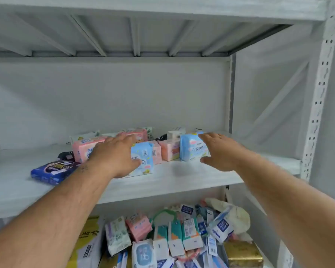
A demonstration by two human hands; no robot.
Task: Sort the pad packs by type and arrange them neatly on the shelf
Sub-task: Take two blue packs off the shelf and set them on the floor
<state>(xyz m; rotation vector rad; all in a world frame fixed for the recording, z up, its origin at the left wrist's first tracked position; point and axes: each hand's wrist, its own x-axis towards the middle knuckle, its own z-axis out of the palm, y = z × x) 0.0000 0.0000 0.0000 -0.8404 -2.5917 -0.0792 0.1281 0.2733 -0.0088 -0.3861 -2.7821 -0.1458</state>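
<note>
Head view shows our left hand spread flat, fingers straight, resting against a pale blue pad pack that stands near the front of the grey shelf. Our right hand is open too, thumb low and fingers over the top of a second blue pack standing further right; we cannot tell whether it already touches. Between the two blue packs stand pink boxes, and behind our left hand a pink pack lies beside a dark blue pack at the shelf's left front. More packs crowd the back row. Below, a lower shelf holds a loose heap of mixed packs. We judge the sorting half begun: the blues are being gathered. Next we need to close on each blue pack and bring them together without toppling the pink boxes between.
</note>
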